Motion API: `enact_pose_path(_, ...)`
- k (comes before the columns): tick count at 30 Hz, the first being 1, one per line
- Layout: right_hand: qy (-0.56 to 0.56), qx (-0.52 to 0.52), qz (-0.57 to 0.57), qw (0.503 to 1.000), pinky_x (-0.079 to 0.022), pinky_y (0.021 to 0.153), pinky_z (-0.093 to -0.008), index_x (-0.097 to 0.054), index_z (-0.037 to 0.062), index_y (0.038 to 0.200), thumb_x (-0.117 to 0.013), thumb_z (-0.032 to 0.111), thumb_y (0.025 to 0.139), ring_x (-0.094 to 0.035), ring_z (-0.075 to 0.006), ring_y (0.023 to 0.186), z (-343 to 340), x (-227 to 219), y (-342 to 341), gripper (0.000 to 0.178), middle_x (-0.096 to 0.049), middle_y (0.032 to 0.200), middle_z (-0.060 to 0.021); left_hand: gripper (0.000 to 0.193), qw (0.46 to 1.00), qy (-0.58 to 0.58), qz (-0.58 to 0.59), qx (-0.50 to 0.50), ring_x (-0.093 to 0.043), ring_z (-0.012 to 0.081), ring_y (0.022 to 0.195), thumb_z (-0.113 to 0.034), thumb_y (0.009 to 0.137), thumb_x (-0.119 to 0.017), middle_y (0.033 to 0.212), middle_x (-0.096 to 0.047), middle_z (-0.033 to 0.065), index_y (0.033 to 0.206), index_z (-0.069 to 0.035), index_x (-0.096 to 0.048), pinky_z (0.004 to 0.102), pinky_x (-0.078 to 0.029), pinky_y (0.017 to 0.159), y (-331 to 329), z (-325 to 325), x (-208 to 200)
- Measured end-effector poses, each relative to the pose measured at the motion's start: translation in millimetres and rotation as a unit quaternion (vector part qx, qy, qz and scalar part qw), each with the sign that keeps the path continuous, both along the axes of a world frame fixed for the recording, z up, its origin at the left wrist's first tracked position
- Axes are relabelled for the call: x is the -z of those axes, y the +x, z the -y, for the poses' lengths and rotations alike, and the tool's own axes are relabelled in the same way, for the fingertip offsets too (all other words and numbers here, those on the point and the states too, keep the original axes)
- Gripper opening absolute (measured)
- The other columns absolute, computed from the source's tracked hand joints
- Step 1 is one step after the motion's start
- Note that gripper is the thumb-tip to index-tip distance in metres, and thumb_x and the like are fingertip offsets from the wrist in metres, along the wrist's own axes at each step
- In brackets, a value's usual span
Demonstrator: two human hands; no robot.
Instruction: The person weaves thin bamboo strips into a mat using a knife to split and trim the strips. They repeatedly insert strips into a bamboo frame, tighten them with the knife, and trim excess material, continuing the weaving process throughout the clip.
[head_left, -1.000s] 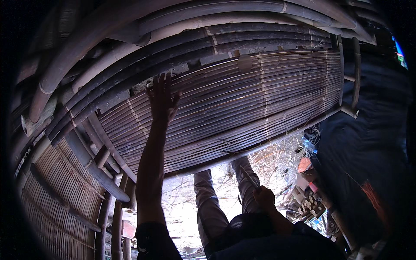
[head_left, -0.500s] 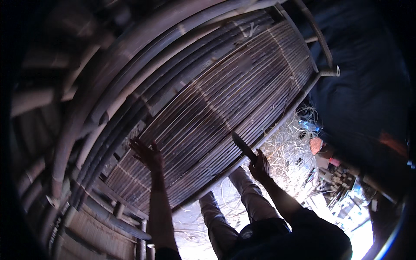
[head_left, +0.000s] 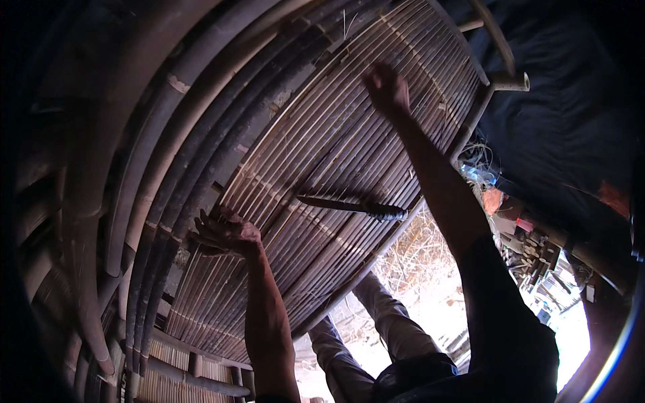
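Observation:
A knife (head_left: 328, 203) with a dark blade and a wrapped handle lies flat on the bamboo slat bench top (head_left: 316, 181), its handle toward the front edge. My left hand (head_left: 228, 235) is at the left part of the slats, near the back rail, with fingers stretched out and somewhat apart; I see nothing held in it. Over the far right part of the slats my right hand (head_left: 388, 91) is raised, its fingers curled in. Whatever it may hold is hidden in shadow. The knife lies between the two hands, apart from both.
Thick bamboo poles (head_left: 188, 127) curve along the back of the bench. A cut bamboo pole end (head_left: 514, 82) sticks out at its right corner. Dark cloth (head_left: 557, 127) hangs at right. Dry fibres (head_left: 416, 248) cover the ground, with stacked wood pieces (head_left: 537, 258) beyond.
My right hand has let go of the knife, now lying on the slats, and has moved up over the bench's far right. My left hand stays near the slats' left part.

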State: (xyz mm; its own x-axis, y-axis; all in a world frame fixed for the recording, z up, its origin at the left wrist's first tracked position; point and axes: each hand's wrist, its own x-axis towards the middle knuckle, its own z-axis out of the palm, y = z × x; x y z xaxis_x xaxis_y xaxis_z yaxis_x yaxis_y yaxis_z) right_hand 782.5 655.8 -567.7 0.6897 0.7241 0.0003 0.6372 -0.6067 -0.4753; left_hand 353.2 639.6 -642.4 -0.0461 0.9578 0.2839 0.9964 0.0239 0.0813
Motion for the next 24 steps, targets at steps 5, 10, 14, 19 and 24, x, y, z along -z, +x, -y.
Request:
enact_pose_path(5,0.051,0.072,-0.034,0.996,-0.052,0.094,-0.0405,-0.064,0.0063,0.127,-0.073,0.05,0.083,-0.069,-0.0254,0.107,-95.3,16.9,39.6,0.063,-0.071,0.116,-0.0128,0.071,0.999,-0.042,-0.004,-0.018,-0.041,0.0503,0.132,-0.061,0.102,-0.024,0.129,-0.053,0.022,0.127,-0.003,-0.057,0.0665,-0.034,0.098,4.1,-6.2,-10.1)
enact_pose_path(10,0.101,0.109,-0.06,0.987,-0.056,0.081,-0.0367,-0.067,0.0036,0.122,-0.072,0.045,0.085,-0.072,-0.0247,0.091,-138.4,37.2,43.3,0.056,-0.075,0.089,-0.009,0.066,0.999,-0.033,-0.006,-0.024,-0.044,0.0501,0.131,-0.059,0.103,-0.027,0.129,-0.054,0.0212,0.128,-0.004,-0.056,0.0684,-0.032,0.098,6.5,-9.2,-9.5)
enact_pose_path(14,0.207,0.137,-0.265,0.932,-0.051,0.051,-0.0292,-0.075,0.005,0.097,-0.064,0.022,0.092,-0.065,-0.0136,0.061,-140.5,46.7,45.8,0.021,-0.074,0.08,-0.0063,0.072,0.993,-0.094,0.036,-0.058,-0.033,0.0473,0.139,-0.06,0.102,-0.022,0.14,-0.047,0.0215,0.134,-0.003,-0.053,0.0687,-0.025,0.104,7.0,-6.8,-10.5)
enact_pose_path(19,0.06,0.172,-0.164,0.969,-0.057,0.072,-0.0339,-0.079,0.0157,0.095,-0.072,0.027,0.081,-0.07,-0.0149,0.078,-129.4,15.6,66.5,0.019,-0.076,0.085,-0.0033,0.074,0.992,-0.099,0.033,-0.068,-0.034,0.0472,0.139,-0.062,0.102,-0.021,0.139,-0.048,0.0211,0.134,-0.003,-0.053,0.0681,-0.025,0.104,7.4,-7.5,-11.6)
enact_pose_path(24,0.052,-0.036,-0.185,0.981,-0.051,0.058,-0.0283,-0.076,0.0107,0.105,-0.067,0.027,0.092,-0.062,-0.0101,0.066,-120.5,-39.5,95.2,0.023,-0.069,0.079,-0.002,0.073,0.996,-0.069,0.028,-0.045,-0.038,0.0468,0.137,-0.063,0.101,-0.019,0.132,-0.051,0.0196,0.129,-0.007,-0.055,0.0672,-0.029,0.101,4.7,-7.1,-11.7)
